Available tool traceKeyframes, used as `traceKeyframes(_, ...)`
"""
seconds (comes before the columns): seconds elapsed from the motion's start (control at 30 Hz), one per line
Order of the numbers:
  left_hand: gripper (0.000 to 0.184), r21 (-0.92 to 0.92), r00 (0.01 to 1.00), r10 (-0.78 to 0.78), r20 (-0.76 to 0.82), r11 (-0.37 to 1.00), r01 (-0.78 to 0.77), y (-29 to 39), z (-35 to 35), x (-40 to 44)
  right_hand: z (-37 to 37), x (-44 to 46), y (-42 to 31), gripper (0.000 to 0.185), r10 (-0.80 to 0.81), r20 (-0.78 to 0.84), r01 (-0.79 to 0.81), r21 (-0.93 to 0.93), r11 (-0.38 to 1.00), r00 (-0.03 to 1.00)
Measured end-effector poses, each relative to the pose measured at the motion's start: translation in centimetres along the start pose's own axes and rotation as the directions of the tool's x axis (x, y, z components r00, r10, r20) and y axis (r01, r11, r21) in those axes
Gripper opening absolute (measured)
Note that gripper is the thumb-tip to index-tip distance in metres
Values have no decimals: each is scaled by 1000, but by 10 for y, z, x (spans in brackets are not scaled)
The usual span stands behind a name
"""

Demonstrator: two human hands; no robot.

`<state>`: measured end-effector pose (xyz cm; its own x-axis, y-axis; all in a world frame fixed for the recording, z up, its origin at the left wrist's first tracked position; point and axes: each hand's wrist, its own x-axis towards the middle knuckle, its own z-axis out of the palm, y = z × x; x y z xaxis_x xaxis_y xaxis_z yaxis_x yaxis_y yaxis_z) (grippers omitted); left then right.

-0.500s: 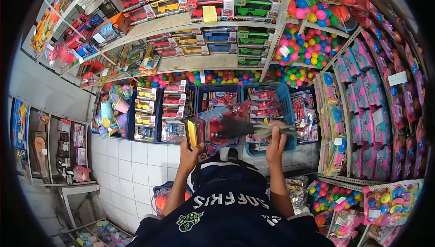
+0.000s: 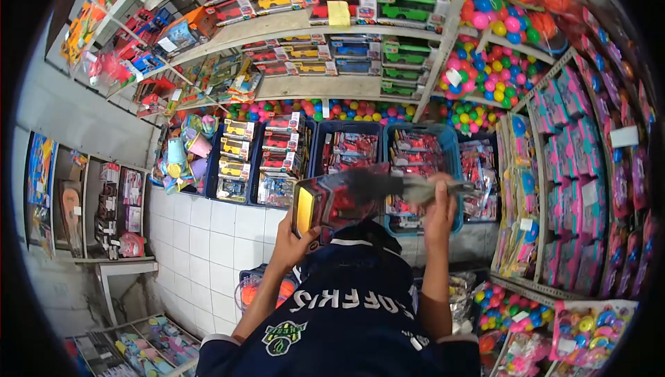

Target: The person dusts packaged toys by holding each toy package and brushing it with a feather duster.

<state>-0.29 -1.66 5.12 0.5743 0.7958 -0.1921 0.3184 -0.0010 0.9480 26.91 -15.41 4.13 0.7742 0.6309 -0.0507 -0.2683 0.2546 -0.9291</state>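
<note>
- At your left grip (image 2: 294,243), fingers and thumb clasp the near-left corner of a toy package (image 2: 346,200), yellow along one side and reddish within, raised in front of your body
- Right of that, your right grip (image 2: 440,216) is wrapped round the pale handle of a dark-headed brush (image 2: 410,189), blurred, its head pointing left over the package
- As for progress, both things are in hand and neither is set down; you cannot tell whether bristles and package touch, nor how much of its face is covered or left
- Beyond both grips, more packs fill a row of containers, among them a light-blue basket (image 2: 455,162) just past your right grip
- Left of your left grip spreads a white tiled floor (image 2: 201,238)
- Farther beyond, a shelf (image 2: 318,87) carries boxed toy vehicles (image 2: 409,55)
- Well right of your right grip, pink and turquoise packs (image 2: 571,162) line a rack
</note>
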Motion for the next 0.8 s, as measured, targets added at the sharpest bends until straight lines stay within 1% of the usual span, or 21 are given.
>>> traceKeyframes(0.03, 46, -60, 999, 1, 41, 998, 2, 3, -2, 0, 7, -1, -14, 28, -71, 19, 71, -9, 997, 997)
traceKeyframes(0.07, 46, -59, 999, 0, 35, 998, 2, 2, -3, 0, 12, -4, -20, 28, -137, 29, 138, -20, 990, 990)
traceKeyframes(0.1, 46, -39, 999, -3, 49, 999, 5, 1, -2, 1, 9, -4, -19, 28, -183, 14, 183, -75, 980, 983)
traceKeyframes(0.13, 46, -21, 998, -3, 63, 1000, 4, -2, -1, 5, 7, -5, -21, 28, -188, 16, 189, -78, 979, 982)
traceKeyframes(0.17, 55, -70, 992, 16, 121, 998, -7, -7, 0, 11, 4, -7, -25, 28, -180, 1, 178, -132, 975, 984)
traceKeyframes(0.2, 55, -80, 993, 17, 121, 997, -8, -7, 3, 13, 1, -9, -29, 28, -169, -14, 163, -189, 968, 985)
traceKeyframes(0.23, 60, -108, 990, 37, 138, 994, -22, -6, 7, 15, -4, -10, -28, 28, -187, 9, 186, -124, 975, 982)
traceKeyframes(0.27, 65, -136, 986, 54, 155, 990, -33, -6, 11, 16, -7, -11, -27, 28, -185, 11, 185, -137, 973, 983)
traceKeyframes(0.3, 71, -139, 978, 54, 199, 990, -27, -3, 14, 19, -6, -14, -29, 27, -240, -81, 222, -184, 958, 967)
traceKeyframes(0.33, 71, -147, 977, 48, 208, 989, -18, 2, 15, 21, -2, -18, -32, 27, -297, -172, 254, -234, 938, 939)
traceKeyframes(0.37, 70, -127, 967, 51, 249, 992, -19, 10, 15, 21, 2, -23, -38, 27, -269, -155, 234, -211, 949, 951)
traceKeyframes(0.4, 70, -112, 956, 53, 288, 993, -21, 19, 16, 20, 2, -29, -46, 27, -265, -158, 227, -227, 947, 951)
traceKeyframes(0.43, 71, -200, 944, 12, 330, 978, 58, 24, 17, 20, 0, -33, -53, 26, -230, -99, 198, -264, 944, 968)
traceKeyframes(0.47, 71, -214, 945, 14, 327, 975, 60, 29, 21, 20, -2, -34, -58, 26, -194, -35, 174, -300, 938, 980)
traceKeyframes(0.5, 62, -207, 949, 85, 303, 978, -22, 34, 23, 20, -6, -35, -58, 26, -211, 34, 213, -213, 954, 977)
traceKeyframes(0.53, 52, -192, 948, 153, 279, 976, -101, 36, 24, 19, -5, -34, -58, 26, -206, 43, 211, -217, 953, 978)
traceKeyframes(0.6, 54, -203, 951, 124, 284, 977, -67, 34, 27, 20, 1, -36, -62, 27, -262, -79, 222, -332, 917, 962)
traceKeyframes(0.67, 49, -178, 967, 103, 232, 982, -62, 34, 33, 22, -2, -37, -66, 27, -257, -43, 232, -306, 923, 965)
traceKeyframes(0.73, 46, -204, 972, 85, 219, 978, -39, 27, 41, 26, -12, -33, -65, 26, -250, -3, 239, -282, 929, 968)
traceKeyframes(0.8, 38, -276, 981, 16, 192, 960, 38, 25, 49, 23, -24, -31, -55, 27, -454, 68, 432, -460, 776, 888)
